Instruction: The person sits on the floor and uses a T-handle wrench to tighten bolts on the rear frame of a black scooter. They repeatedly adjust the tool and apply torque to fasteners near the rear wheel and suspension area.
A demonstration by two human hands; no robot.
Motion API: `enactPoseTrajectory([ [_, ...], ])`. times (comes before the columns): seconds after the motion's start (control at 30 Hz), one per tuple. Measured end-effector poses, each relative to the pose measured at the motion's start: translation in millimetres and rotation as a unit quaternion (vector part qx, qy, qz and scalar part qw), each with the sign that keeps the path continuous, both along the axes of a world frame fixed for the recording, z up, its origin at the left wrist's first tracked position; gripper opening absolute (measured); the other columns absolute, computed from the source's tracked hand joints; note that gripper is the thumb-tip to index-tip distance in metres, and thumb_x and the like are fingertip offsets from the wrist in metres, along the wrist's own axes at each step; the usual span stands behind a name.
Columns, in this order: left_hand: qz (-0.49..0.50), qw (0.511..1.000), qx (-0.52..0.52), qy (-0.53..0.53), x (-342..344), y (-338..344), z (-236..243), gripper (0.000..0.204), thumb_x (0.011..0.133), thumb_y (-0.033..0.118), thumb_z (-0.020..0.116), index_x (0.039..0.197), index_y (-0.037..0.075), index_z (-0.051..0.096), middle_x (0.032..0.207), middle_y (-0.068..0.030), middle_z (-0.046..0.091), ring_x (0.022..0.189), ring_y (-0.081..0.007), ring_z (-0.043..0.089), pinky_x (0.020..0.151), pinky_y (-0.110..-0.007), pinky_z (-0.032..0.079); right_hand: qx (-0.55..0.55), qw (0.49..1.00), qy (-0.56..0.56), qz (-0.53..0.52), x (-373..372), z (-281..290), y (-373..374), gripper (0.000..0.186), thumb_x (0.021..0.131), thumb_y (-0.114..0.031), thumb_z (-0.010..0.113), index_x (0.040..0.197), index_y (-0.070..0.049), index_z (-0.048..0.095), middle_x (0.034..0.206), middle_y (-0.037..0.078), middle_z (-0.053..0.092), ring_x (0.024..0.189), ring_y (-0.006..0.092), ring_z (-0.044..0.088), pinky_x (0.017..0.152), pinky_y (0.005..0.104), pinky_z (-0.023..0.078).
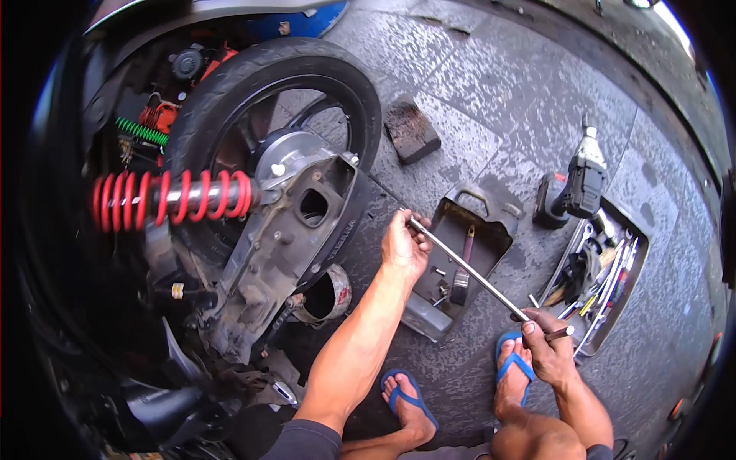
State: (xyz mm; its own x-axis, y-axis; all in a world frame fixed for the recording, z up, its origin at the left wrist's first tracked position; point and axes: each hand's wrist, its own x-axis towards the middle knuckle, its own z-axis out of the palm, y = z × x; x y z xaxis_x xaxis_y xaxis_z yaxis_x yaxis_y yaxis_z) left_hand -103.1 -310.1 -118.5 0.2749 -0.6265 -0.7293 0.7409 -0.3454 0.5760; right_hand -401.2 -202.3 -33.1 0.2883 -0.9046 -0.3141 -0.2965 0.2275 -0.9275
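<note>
I hold a long T-handle wrench (477, 276) slantwise in front of me. My left hand (405, 244) is closed around its far end, beside the open crankcase (284, 230) of a scooter. My right hand (548, 349) grips the near end, where the crossbar pokes out past my fingers. Below the wrench lies a metal pan (491, 211) with a paintbrush (461, 280) and some small bolts (441, 291) in it. What the tip of the wrench carries is hidden by my left fingers.
Left are the scooter's rear wheel (360, 100) and red shock spring (176, 197). A dirty block (412, 132) sits beyond the pan; a can (328, 295) stands near the crankcase. At right are a cordless impact wrench (584, 184) and a tool tray (640, 264). My sandalled feet are below.
</note>
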Motion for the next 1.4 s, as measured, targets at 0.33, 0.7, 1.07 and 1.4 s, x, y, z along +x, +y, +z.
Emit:
enactPoseTrajectory([
  [0.33, 0.083, 0.996, -0.003, -0.039, 47.4, 0.7, -9.6, 0.019, 0.1, 0.029, 0.059, 0.098, 0.011, 0.064, 0.084, -0.003, 0.066, 0.063, -0.0081, 0.054, 0.053, -0.023, 0.045, 0.055, 0.993, -0.065, 0.083, 31.5, -48.9, -60.3, 0.03, 0.098, -0.021, 0.06, 0.111, 0.006, 0.067, 0.069, 0.015, 0.063, 0.058, 0.0271, 0.064, 0.057, 0.0338, 0.048],
  [0.7, 0.203, 0.928, -0.261, 0.17, 57.3, -6.3, -36.4, 0.019, 0.092, 0.02, 0.073, 0.106, 0.007, 0.069, 0.092, -0.0056, 0.064, 0.078, -0.017, 0.055, 0.065, -0.027, 0.046, 0.141, 0.984, -0.093, 0.063, 50.9, -76.3, -66.8, 0.045, 0.099, -0.039, 0.061, 0.111, 0.004, 0.069, 0.073, 0.008, 0.064, 0.066, 0.0159, 0.062, 0.061, 0.0316, 0.048],
  [1.07, 0.196, 0.909, -0.304, 0.206, 64.7, -8.6, -40.2, 0.018, 0.092, 0.017, 0.072, 0.104, 0.004, 0.071, 0.091, -0.0071, 0.065, 0.081, -0.0179, 0.055, 0.067, -0.028, 0.048, 0.141, 0.983, -0.104, 0.06, 55.7, -84.4, -61.8, 0.052, 0.1, -0.043, 0.061, 0.108, 0.008, 0.067, 0.077, 0.007, 0.063, 0.063, 0.0111, 0.054, 0.056, 0.0274, 0.042],
  [1.4, 0.19, 0.9, -0.326, 0.218, 63.6, -9.9, -45.2, 0.03, 0.096, 0.03, 0.069, 0.094, 0.0, 0.067, 0.085, -0.0077, 0.063, 0.083, -0.018, 0.054, 0.069, -0.03, 0.048, 0.145, 0.983, -0.105, 0.047, 54.8, -84.5, -56.4, 0.047, 0.099, -0.04, 0.062, 0.109, 0.006, 0.068, 0.08, 0.01, 0.067, 0.067, 0.0131, 0.06, 0.06, 0.028, 0.046],
])
